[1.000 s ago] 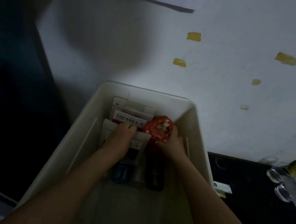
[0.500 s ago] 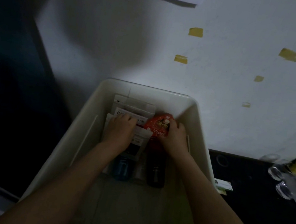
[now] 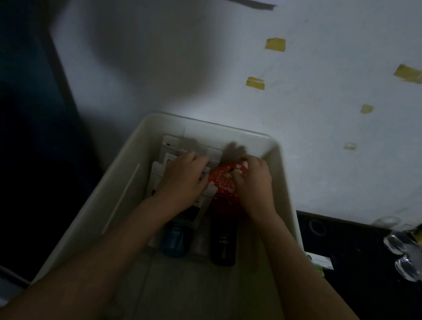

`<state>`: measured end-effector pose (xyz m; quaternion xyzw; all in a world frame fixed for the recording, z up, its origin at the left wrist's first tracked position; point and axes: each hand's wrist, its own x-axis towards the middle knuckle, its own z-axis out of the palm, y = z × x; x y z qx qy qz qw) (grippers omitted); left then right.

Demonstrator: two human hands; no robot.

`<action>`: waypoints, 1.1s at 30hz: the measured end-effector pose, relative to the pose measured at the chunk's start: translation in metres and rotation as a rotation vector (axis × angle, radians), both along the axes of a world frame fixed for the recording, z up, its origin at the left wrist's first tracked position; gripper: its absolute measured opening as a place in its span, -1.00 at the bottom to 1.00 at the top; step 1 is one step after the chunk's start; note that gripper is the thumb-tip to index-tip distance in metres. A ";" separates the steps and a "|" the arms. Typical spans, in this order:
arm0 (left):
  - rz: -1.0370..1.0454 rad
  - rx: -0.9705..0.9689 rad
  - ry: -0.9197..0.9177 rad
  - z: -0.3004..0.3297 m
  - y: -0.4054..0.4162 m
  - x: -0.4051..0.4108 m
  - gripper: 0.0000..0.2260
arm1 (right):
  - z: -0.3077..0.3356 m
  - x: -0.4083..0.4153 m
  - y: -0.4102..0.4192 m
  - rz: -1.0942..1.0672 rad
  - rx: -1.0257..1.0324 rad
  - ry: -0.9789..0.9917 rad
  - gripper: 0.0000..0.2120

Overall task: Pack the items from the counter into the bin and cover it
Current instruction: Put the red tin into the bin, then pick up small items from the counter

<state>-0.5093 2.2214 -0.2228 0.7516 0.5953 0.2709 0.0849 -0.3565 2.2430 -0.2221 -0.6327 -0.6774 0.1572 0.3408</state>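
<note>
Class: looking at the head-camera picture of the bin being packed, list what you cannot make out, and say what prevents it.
Head view:
- White packets: print blurred, partly under the left hand.
- Red packet: its right side hidden by the right hand.
- Bin: near end hidden by the forearms.

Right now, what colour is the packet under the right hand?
Red packet, with white specks, in the head view.
</note>
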 end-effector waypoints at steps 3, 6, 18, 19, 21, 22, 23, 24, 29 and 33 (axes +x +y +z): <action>-0.026 0.032 -0.163 0.014 -0.004 0.016 -0.76 | 0.023 0.014 -0.003 -0.039 0.093 0.088 -0.70; -0.053 0.040 -0.284 0.030 -0.010 0.044 -0.76 | 0.041 0.040 -0.010 -0.068 0.160 0.135 -0.73; -0.208 -0.129 -0.188 0.041 -0.041 0.219 -0.69 | 0.009 0.217 -0.049 -0.185 -0.183 0.147 -0.75; -0.225 -0.202 -0.146 0.036 -0.043 0.236 -0.68 | -0.003 0.234 -0.053 -0.174 -0.261 0.112 -0.75; -0.257 -0.322 -0.006 0.024 -0.046 0.267 -0.68 | -0.028 0.264 -0.064 -0.129 -0.429 0.001 -0.74; -0.271 -0.375 0.095 0.014 -0.047 0.281 -0.66 | -0.042 0.277 -0.070 -0.103 -0.516 -0.058 -0.71; -0.281 -0.438 0.193 0.004 -0.048 0.292 -0.62 | -0.056 0.287 -0.077 -0.068 -0.598 -0.097 -0.68; -0.283 -0.518 0.277 -0.010 -0.051 0.301 -0.58 | -0.069 0.295 -0.085 -0.023 -0.667 -0.126 -0.66; -0.268 -0.867 0.472 -0.093 -0.081 0.321 -0.43 | -0.115 0.309 -0.110 0.198 -0.833 -0.195 -0.65; -0.201 -0.856 0.499 -0.130 -0.108 0.323 -0.40 | -0.133 0.318 -0.117 0.283 -0.894 -0.203 -0.70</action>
